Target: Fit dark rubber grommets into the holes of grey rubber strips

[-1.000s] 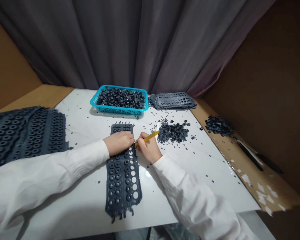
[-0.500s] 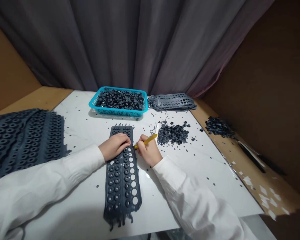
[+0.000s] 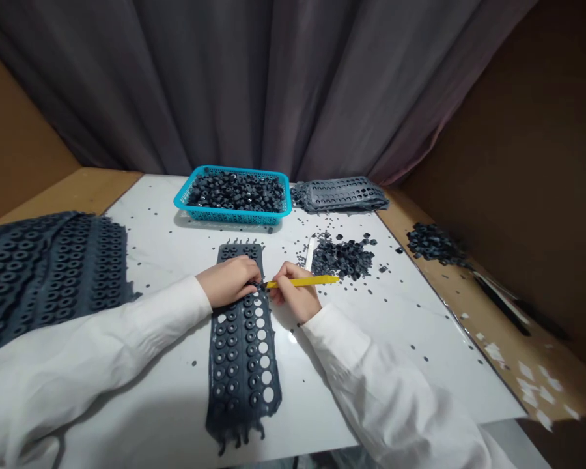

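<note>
Right now, a dark rubber sheet studded with rings lies flat on the white table, lengthwise before the person, its near end ragged with thin strands. Round holes run along its right edge, showing white through them; most of the other places carry raised rings, though one more hole shows in the leftmost column, just below the left hand. That hand lies across the upper part of the sheet, fingers curled toward the right edge; whether its grip pinches anything cannot be told. The right hand, just beside the same edge, has its grip closed around a slim yellow tool, whose tip points at the sheet near the left fingertips.

Just beyond the right hand are a white stick and a loose heap of small dark pieces. Farther back stands a blue basket filled with black pieces; beside it lies a stack of perforated sheets. Larger ringed sheets cover the table's left side. On the brown surface at right are another dark heap and white scraps. A grey curtain hangs behind.
</note>
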Motion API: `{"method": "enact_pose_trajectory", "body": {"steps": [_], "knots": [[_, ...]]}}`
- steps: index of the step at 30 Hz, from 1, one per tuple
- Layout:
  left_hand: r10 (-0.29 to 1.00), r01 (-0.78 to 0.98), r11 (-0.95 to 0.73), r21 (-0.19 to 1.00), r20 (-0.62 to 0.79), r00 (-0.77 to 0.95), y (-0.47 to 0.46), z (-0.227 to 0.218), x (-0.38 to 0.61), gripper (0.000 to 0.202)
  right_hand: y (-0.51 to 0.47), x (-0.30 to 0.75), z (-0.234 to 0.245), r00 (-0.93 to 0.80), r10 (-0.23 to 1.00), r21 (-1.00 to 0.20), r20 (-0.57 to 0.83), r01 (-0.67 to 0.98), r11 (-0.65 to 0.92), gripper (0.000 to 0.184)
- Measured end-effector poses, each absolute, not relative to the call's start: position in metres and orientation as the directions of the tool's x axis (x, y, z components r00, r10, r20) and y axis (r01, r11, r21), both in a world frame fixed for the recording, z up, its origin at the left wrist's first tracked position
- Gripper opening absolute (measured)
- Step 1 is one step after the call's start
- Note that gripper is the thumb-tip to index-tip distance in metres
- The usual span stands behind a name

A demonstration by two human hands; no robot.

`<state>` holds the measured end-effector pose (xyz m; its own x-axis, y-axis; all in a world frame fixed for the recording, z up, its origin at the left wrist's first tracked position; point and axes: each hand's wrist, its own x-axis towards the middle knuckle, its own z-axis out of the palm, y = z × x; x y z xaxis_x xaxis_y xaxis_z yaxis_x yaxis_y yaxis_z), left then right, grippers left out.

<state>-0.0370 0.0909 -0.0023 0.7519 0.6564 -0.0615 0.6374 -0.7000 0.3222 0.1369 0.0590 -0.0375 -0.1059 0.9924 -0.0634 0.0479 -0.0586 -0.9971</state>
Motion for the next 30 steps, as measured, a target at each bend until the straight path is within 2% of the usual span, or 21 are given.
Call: {"method": "enact_pose_trajectory", "body": {"steps": [5, 8, 13, 17, 19, 21, 26, 28, 30], "knots": [[0.638, 0.629, -0.725, 0.280, -0.070, 0.767, 0.091, 0.000, -0.036, 0.009, 0.059, 0.139, -0.037, -0.161, 0.986, -0.990, -0.035, 0.142, -0.012, 0.011], [0.616, 0.615, -0.753, 0.235, -0.078, 0.784, 0.090, 0.003, -0.033, 0.009, 0.059, 0.138, -0.032, -0.182, 0.983, -0.965, 0.012, 0.256, 0.059, 0.014], [0.587, 0.592, -0.803, 0.063, -0.088, 0.805, 0.087, 0.004, -0.025, 0.016, 0.061, 0.132, -0.017, -0.231, 0.968, -0.867, 0.098, 0.458, 0.197, 0.020], [0.586, 0.582, -0.810, -0.069, -0.105, 0.803, 0.083, 0.000, -0.022, 0.023, 0.063, 0.128, -0.012, -0.254, 0.959, -0.829, 0.125, 0.505, 0.241, 0.021], [0.588, 0.581, -0.808, -0.099, -0.083, 0.804, 0.082, -0.004, -0.023, 0.024, 0.063, 0.128, -0.013, -0.258, 0.957, -0.819, 0.135, 0.514, 0.254, 0.022], [0.605, 0.604, -0.796, -0.047, -0.044, 0.795, 0.082, -0.008, -0.027, 0.023, 0.062, 0.128, -0.015, -0.260, 0.955, -0.815, 0.143, 0.516, 0.263, 0.022], [0.683, 0.629, -0.705, 0.327, 0.073, 0.727, 0.085, -0.017, -0.041, 0.020, 0.063, 0.130, -0.018, -0.262, 0.961, -0.840, 0.087, 0.500, 0.212, 0.021], [0.719, 0.633, -0.661, 0.402, 0.101, 0.687, 0.084, -0.020, -0.044, 0.018, 0.064, 0.130, -0.017, -0.256, 0.964, -0.849, 0.065, 0.494, 0.188, 0.021], [0.729, 0.633, -0.648, 0.423, 0.102, 0.677, 0.083, -0.020, -0.045, 0.018, 0.063, 0.131, -0.016, -0.252, 0.966, -0.858, 0.052, 0.484, 0.172, 0.021]]}}
